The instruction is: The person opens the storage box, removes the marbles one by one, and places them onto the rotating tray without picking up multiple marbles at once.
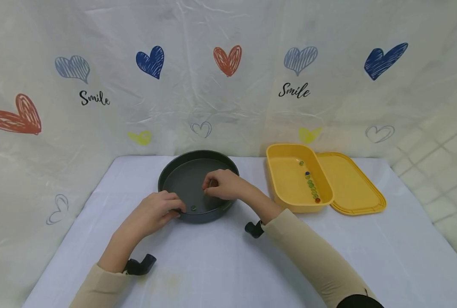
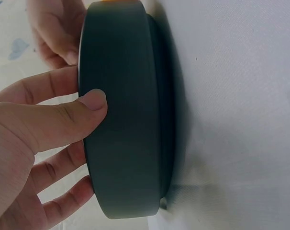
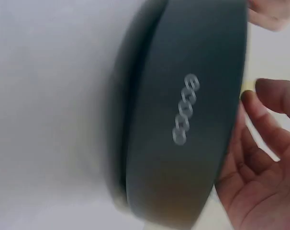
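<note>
A round dark grey pan (image 1: 184, 182) stands on the cloth-covered table, with one green marble (image 1: 193, 208) near its front inner edge. My left hand (image 1: 162, 212) grips the pan's near-left rim. In the left wrist view, its thumb (image 2: 93, 100) lies on the outer wall and the other fingers go over the rim. My right hand (image 1: 225, 185) is over the right side of the pan, fingers loosely bent. In the right wrist view, the thumb and index finger (image 3: 264, 120) are slightly apart with nothing visible between them; other fingertips are partly hidden behind the pan wall.
Right of the pan stands a yellow plastic container (image 1: 286, 179) holding several marbles, mostly green, with a blue marble (image 1: 307, 173) and a red marble (image 1: 317, 200). Its yellow lid (image 1: 353, 184) lies beside it. Behind the table hangs a sheet (image 1: 251, 102) printed with hearts.
</note>
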### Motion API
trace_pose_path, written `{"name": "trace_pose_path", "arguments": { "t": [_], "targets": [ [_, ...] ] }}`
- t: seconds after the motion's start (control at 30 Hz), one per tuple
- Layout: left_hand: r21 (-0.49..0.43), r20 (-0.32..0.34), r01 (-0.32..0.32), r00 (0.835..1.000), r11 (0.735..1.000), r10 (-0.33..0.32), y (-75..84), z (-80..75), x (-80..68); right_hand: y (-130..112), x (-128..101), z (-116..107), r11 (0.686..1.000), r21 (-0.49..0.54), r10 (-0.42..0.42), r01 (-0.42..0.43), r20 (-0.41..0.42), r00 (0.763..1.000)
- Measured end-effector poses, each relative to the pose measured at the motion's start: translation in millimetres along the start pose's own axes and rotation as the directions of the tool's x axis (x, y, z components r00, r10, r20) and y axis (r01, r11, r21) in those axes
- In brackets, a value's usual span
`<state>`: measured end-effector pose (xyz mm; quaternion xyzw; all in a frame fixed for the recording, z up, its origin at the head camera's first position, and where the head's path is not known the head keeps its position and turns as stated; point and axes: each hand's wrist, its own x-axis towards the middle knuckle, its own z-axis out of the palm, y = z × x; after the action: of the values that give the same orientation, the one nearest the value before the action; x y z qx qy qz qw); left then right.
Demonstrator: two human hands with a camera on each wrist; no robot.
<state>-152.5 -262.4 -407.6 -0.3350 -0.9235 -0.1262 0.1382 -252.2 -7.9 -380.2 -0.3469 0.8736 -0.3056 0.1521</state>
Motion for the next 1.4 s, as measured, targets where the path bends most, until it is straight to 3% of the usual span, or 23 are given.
{"name": "trace_pose_path", "arguments": {
  "t": [0.2,0.33,0.57,0.8,1.17,1.4],
  "targets": [
    [-0.017,-0.022,-0.010,1.000,1.000,0.010,0.4,0.6,-1.5,15.6,-32.9,-23.2,0.996,0.081,-0.016,0.035,-0.221,0.975],
    [-0.012,-0.028,-0.014,0.999,1.000,0.014,0.7,0.1,-2.0,32.0,-55.9,-44.2,0.994,0.107,0.034,-0.004,-0.284,0.958],
    [-0.002,-0.019,-0.004,1.000,1.000,0.004,1.0,-3.2,-1.5,70.3,-84.2,-77.4,0.989,0.064,0.144,-0.130,-0.307,0.941],
    [-0.004,-0.016,0.001,1.000,1.000,-0.001,0.0,-3.9,-2.8,103.1,-97.9,-106.0,0.979,0.051,0.204,-0.199,-0.324,0.924],
    [-0.009,-0.018,-0.002,1.000,1.000,0.002,-0.2,-5.7,0.0,134.6,-114.1,-123.3,0.931,-0.179,0.255,-0.318,-0.303,0.918],
    [-0.024,-0.029,-0.014,1.000,1.000,0.013,-0.8,-5.1,1.4,143.6,-109.2,-122.5,0.869,-0.357,0.260,-0.343,-0.260,0.930]
  ]
}}
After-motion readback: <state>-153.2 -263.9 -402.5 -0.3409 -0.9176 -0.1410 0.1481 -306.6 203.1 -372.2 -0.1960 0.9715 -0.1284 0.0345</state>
